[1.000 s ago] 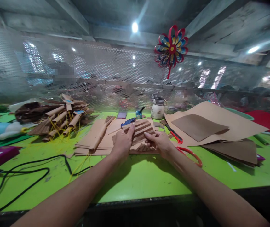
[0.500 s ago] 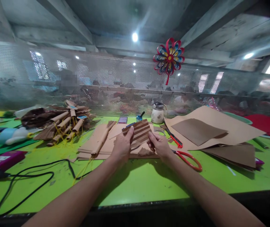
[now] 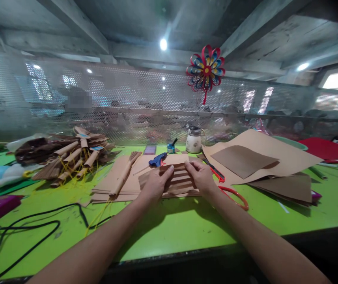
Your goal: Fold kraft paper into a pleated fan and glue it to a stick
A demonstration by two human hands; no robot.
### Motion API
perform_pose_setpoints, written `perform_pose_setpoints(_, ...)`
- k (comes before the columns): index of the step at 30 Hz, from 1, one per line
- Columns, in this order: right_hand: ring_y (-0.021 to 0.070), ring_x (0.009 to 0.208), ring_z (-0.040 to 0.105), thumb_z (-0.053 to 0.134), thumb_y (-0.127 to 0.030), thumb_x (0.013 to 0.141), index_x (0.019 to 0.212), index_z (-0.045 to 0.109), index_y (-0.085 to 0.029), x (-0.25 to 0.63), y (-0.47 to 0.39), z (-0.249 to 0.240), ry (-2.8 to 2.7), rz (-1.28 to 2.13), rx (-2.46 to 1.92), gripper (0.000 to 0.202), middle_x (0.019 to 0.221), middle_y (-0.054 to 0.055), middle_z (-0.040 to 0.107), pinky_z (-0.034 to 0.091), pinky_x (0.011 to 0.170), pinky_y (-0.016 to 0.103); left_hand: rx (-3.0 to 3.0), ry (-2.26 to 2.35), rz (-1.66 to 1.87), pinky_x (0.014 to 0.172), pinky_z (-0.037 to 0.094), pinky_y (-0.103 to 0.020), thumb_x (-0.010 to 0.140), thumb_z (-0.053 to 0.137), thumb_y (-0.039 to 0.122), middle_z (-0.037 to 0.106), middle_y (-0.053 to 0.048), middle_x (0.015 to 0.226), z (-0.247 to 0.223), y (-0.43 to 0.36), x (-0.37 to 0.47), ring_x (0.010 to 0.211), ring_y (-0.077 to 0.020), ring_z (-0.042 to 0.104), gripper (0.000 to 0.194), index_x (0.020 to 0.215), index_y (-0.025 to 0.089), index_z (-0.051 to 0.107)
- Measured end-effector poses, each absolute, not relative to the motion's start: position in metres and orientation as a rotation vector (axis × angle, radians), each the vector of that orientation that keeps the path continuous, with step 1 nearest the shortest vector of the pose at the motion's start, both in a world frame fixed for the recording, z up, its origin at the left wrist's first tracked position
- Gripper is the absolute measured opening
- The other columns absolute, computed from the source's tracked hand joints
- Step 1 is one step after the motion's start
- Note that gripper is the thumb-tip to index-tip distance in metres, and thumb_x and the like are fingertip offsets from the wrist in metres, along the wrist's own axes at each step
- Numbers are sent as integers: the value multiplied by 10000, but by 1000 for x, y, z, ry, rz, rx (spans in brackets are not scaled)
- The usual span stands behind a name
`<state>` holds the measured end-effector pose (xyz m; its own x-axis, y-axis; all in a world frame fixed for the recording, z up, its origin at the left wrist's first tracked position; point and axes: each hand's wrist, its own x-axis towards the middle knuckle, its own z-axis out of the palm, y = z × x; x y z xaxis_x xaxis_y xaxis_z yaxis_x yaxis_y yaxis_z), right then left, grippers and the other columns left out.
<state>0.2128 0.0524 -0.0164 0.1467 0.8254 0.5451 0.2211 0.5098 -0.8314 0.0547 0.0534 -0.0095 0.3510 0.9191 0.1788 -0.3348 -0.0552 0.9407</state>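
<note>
Between my two hands is a pleated sheet of brown paper [image 3: 181, 178], its folds running across in light and dark stripes. My left hand [image 3: 154, 185] is closed on its left part, thumb on top. At the right end, my right hand [image 3: 202, 177] pinches the far edge. Beneath lies a stack of brown paper sheets [image 3: 103, 190]. A rolled paper piece with a fringed, fan-like end [image 3: 123, 177] rests on the stack, left of my hands. Just beyond the pleated paper is a blue glue gun [image 3: 157, 159]. Red-handled scissors [image 3: 236, 198] lie beside my right wrist.
Several rolled paper pieces with yellow strings [image 3: 81, 156] are heaped at left. A black cable [image 3: 53, 205] crosses the green table [image 3: 157, 240]. A white jar [image 3: 193, 141] and a small blue bottle [image 3: 171, 148] stand behind. Large brown sheets [image 3: 287, 156] spread at right, near a red-and-black cutter [image 3: 217, 173].
The pleated paper has come down and turned flatter, its folds now spread wider. My right hand has shifted to its far edge. The glue gun behind shows more fully.
</note>
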Motion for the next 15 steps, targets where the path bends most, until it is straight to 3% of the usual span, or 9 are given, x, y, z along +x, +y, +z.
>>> perform_pose_setpoints(5,110,587,421,526,-460,832,619,544,-153,211,51,-18,-1390,356,-1038,374,587,-20,483,362,558,224,1260,631,1169,814,518,-392,745,661,449,725,-105,894,-11,57,56,826,-237,670,460,1062,116,659)
perform_pose_setpoints(9,91,538,335,505,-491,838,533,402,-178,212,53,-22,-1399,202,-1117,450,528,-49,346,295,519,221,1426,777,1298,796,516,-345,756,652,428,724,-65,766,-16,60,56,828,-229,660,337,905,132,710)
perform_pose_setpoints(12,95,518,356,485,-567,822,539,394,-186,216,59,-25,-1408,251,-1160,483,512,-47,369,310,512,224,1549,895,1438,774,504,-315,773,627,420,716,-49,732,-20,67,52,832,-228,651,283,811,156,723)
perform_pose_setpoints(15,115,509,442,334,-647,847,652,487,-178,229,67,-22,-1397,379,-1280,531,560,-1,490,371,504,232,1555,973,1545,742,493,-311,781,607,431,721,-54,794,-24,76,44,820,-227,644,299,860,167,722)
